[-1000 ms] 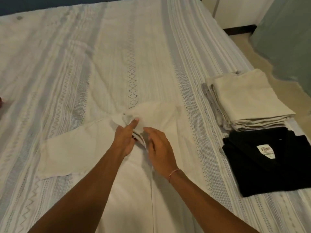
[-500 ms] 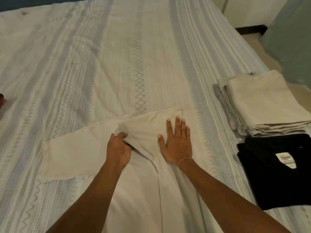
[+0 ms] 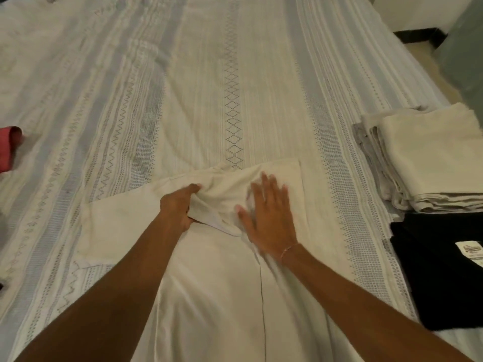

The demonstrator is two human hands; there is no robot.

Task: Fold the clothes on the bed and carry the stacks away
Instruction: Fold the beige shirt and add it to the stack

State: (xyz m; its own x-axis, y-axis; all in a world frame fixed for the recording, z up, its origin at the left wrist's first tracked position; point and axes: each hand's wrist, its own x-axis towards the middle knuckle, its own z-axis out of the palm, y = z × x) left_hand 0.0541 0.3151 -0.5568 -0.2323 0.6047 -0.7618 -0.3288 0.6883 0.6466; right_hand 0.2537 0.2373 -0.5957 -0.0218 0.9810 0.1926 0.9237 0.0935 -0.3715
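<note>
A cream shirt (image 3: 217, 288) lies spread on the bed in front of me, one short sleeve stretched out to the left. My left hand (image 3: 177, 207) grips the bunched fabric at the collar. My right hand (image 3: 269, 215) lies flat with fingers spread on the shirt's right shoulder, pressing it down. At the right edge of the bed sits a stack of folded cream clothes (image 3: 428, 158), and a folded black shirt (image 3: 441, 273) with a white label lies just in front of it.
The patterned striped bedspread (image 3: 209, 74) covers the whole bed. A red garment (image 3: 9, 147) pokes in at the left edge. Beyond the bed's right side are bare floor (image 3: 428, 66), a white wall and a grey-green curtain (image 3: 467, 56).
My right hand went from fingering the collar to lying flat on the shirt's right shoulder. My left hand keeps its hold at the collar. The view has shifted slightly.
</note>
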